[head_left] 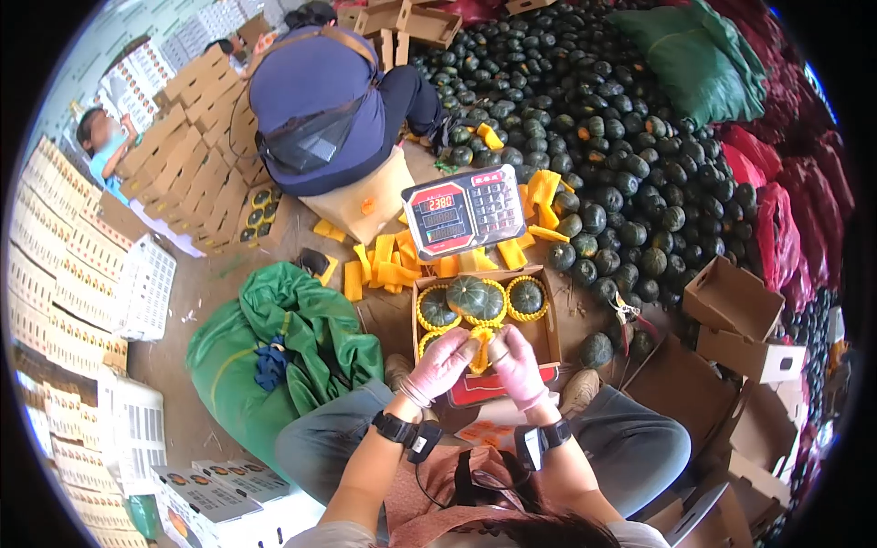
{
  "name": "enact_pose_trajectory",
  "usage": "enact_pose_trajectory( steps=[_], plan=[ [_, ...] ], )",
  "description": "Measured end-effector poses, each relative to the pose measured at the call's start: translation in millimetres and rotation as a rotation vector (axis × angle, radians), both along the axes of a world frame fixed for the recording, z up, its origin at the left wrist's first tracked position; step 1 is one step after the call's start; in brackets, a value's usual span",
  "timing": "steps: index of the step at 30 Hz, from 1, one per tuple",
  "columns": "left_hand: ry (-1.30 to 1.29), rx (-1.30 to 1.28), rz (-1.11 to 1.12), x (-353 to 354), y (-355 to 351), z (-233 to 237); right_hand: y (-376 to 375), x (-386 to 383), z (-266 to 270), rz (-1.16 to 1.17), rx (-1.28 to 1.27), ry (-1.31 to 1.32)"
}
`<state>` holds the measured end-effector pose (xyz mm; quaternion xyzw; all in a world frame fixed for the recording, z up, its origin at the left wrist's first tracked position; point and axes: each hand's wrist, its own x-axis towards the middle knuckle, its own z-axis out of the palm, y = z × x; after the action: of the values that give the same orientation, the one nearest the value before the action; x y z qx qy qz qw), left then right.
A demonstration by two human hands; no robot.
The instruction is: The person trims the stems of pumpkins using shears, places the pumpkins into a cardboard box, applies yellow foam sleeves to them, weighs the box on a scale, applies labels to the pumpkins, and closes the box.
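Note:
My left hand and my right hand, both in thin pale gloves, pinch a yellow foam net sleeve between them. They are over the near side of an open cardboard box. Inside it sit several dark green squashes, most wrapped in yellow foam nets, such as the squash at the right. A bare-looking squash rests on top in the middle. Just beyond the box stands a digital scale display with red lit digits reading about 2380.
Flat yellow foam nets litter the floor around the scale. A large squash pile spreads at the back right. Green sacking lies at my left, empty cartons at my right. A person in blue bends ahead, near stacked boxes.

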<state>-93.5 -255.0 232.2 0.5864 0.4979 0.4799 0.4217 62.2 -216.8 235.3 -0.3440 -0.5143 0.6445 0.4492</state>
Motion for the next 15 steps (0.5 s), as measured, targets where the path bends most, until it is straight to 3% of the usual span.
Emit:
enact_pose_trajectory(
  steps=[2, 3, 4, 5, 6, 7, 8, 10, 12, 13, 14, 15],
  plan=[
    [0.124, 0.078, 0.001, -13.0, -1.0, -3.4, -9.8, -14.8, -2.0, -0.086, 0.223, -0.183],
    [0.252, 0.112, 0.094, -13.6, -5.5, 6.6, -9.9, -16.9, 2.5, -0.106, 0.169, -0.212],
    [0.198, 0.114, 0.208, -8.9, -10.9, 14.0, -10.2, -13.2, 3.5, -0.123, 0.111, -0.236],
    [0.224, 0.116, 0.212, -8.8, -15.7, 16.4, -5.7, -10.9, -12.4, -0.225, 0.203, -0.186],
    [0.25, 0.118, 0.215, -8.5, -18.4, 20.1, -9.4, -5.8, 6.1, -0.273, 0.152, -0.146],
    [0.346, 0.274, 0.255, -2.4, -21.0, 30.5, -13.3, -3.4, 13.8, -0.299, 0.191, -0.251],
    [0.445, 0.265, 0.341, -1.6, -23.2, 30.5, -15.9, -4.2, 17.3, -0.324, 0.227, -0.356],
    [0.59, 0.259, 0.505, 2.0, -23.7, 20.9, -23.9, -14.8, 14.0, -0.35, 0.326, -0.245],
    [0.358, 0.102, 0.263, -13.9, -21.6, 7.3, -23.8, -17.9, 4.2, -0.383, 0.359, -0.269],
    [-0.175, -0.273, 0.244, -9.1, -32.1, 8.8, -24.0, -11.5, 1.0, -0.361, 0.458, -0.398],
    [-0.87, -0.297, 0.091, -6.9, -32.4, 7.4, -22.9, -4.9, -3.8, -0.337, 0.557, -0.527],
    [-0.987, -0.385, 0.067, -5.8, -30.5, 19.1, -15.9, 3.6, -12.9, -0.183, 0.479, -0.457]
  ],
)
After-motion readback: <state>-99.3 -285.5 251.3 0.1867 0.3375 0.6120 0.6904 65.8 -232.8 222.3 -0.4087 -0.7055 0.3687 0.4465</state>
